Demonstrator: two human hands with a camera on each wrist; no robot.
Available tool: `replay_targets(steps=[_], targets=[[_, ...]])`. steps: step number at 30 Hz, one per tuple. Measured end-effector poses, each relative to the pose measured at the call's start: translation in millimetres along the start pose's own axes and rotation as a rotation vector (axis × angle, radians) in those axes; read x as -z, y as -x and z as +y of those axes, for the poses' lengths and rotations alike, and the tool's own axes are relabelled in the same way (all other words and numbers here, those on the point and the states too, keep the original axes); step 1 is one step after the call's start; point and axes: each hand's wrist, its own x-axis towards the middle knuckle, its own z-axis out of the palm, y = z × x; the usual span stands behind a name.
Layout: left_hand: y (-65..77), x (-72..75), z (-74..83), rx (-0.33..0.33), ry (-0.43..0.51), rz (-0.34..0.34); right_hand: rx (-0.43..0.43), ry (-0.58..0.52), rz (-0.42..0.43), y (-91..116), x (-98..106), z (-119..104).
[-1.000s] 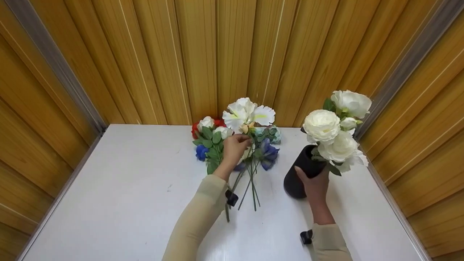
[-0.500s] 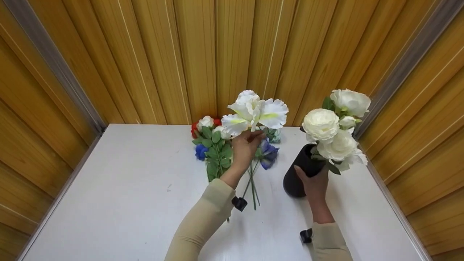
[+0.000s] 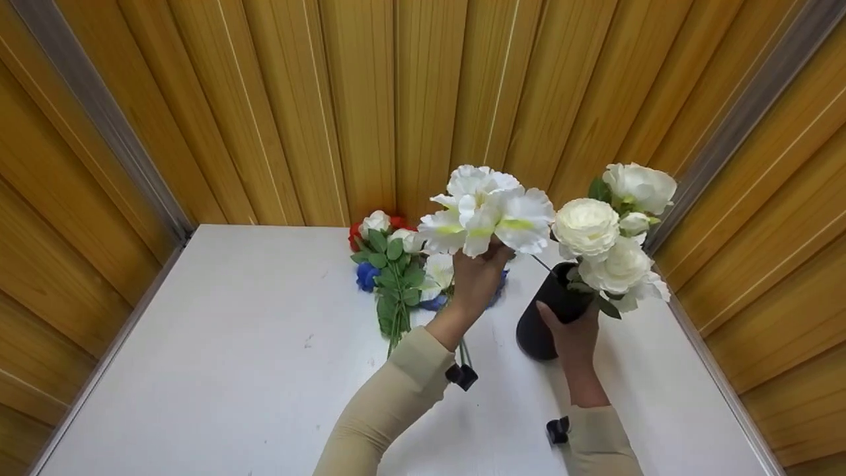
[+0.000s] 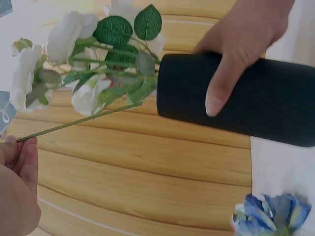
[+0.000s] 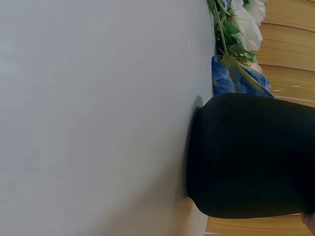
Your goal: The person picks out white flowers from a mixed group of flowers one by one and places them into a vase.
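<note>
In the head view my left hand [image 3: 479,281] pinches a white iris [image 3: 486,215] just below its bloom, held up over the table. Its green stem [image 4: 83,120] slants toward the vase in the left wrist view, its tip right by the rim. My right hand [image 3: 575,340] grips a black vase [image 3: 542,330] around its side, thumb across the front. White flowers [image 3: 587,228] with green leaves fill the vase mouth and lean right. In the right wrist view the vase's lower part stands at the table surface, and most of that hand is out of frame.
A bundle of green stems and leaves [image 3: 395,284] with white, red and blue blooms lies on the white table [image 3: 238,344] at the back middle. Blue flowers [image 4: 275,214] lie beside it, partly behind my left arm. Wood-panelled walls [image 3: 423,86] enclose the table.
My left hand has lifted the white iris from the pile and moved it right, toward the vase; its stem has swung to the vase mouth. The right hand and vase stay nearly still.
</note>
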Motion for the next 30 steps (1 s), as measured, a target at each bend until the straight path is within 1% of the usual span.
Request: replay_targets(steps=[1, 2, 4, 8, 9, 11, 13, 15, 16, 17, 20, 22, 23, 24, 27, 29, 30], targets=[[0.9, -3.6, -0.8, -0.015, -0.003, -0.006, 0.001, -0.007, 0.0, 0.1, -0.2, -0.1], [2.0, -6.7, -1.7, -0.018, -0.031, -0.006, 0.002, -0.016, -0.002, 0.1, -0.3, -0.3], [4.8, -11.4, -4.0, -0.031, -0.148, 0.001, 0.004, -0.03, -0.002, 0.4, -0.4, -1.0], [9.2, -16.1, -8.0, -0.045, -0.284, -0.028, -0.004, -0.045, -0.003, 0.8, -0.1, -2.7], [10.0, -16.8, -8.9, -0.06, -0.302, -0.038, -0.008, -0.045, -0.002, 0.8, 0.1, -3.1], [10.3, -17.9, -11.6, -0.123, -0.369, -0.053, -0.012, -0.046, -0.003, 0.4, 0.5, -3.5], [9.9, -19.1, -15.3, -0.202, -0.472, -0.055, -0.011, -0.048, -0.003, -0.3, 0.8, -3.5], [8.5, -20.5, -19.8, -0.273, -0.55, -0.063, -0.015, -0.048, -0.009, -0.9, 1.0, -3.1], [7.7, -21.6, -22.1, -0.289, -0.554, -0.069, -0.018, -0.042, -0.012, -1.2, 1.1, -2.7], [7.1, -22.8, -24.2, -0.275, -0.529, -0.078, -0.02, -0.039, -0.016, -1.5, 1.0, -2.3], [4.9, -28.0, -28.6, -0.175, -0.343, -0.099, -0.032, -0.012, -0.024, -2.0, 1.1, -1.3], [3.1, -31.8, -29.3, -0.126, -0.223, -0.103, -0.033, 0.0, -0.023, -1.9, 1.2, -1.2], [2.3, -33.3, -29.4, -0.125, -0.208, -0.105, -0.033, 0.002, -0.02, -1.9, 1.2, -0.9], [1.3, -34.6, -29.6, -0.142, -0.219, -0.11, -0.035, 0.007, -0.018, -1.7, 1.4, -0.7], [-1.3, -36.0, -29.1, -0.245, -0.33, -0.127, -0.033, 0.01, -0.018, -1.0, 1.9, -0.4], [-3.4, -35.9, -30.1, -0.308, -0.392, -0.12, -0.03, 0.014, -0.019, -0.7, 2.2, -0.1], [-4.7, -35.9, -30.9, -0.329, -0.397, -0.119, -0.028, 0.018, -0.022, -0.5, 2.2, -0.2]])
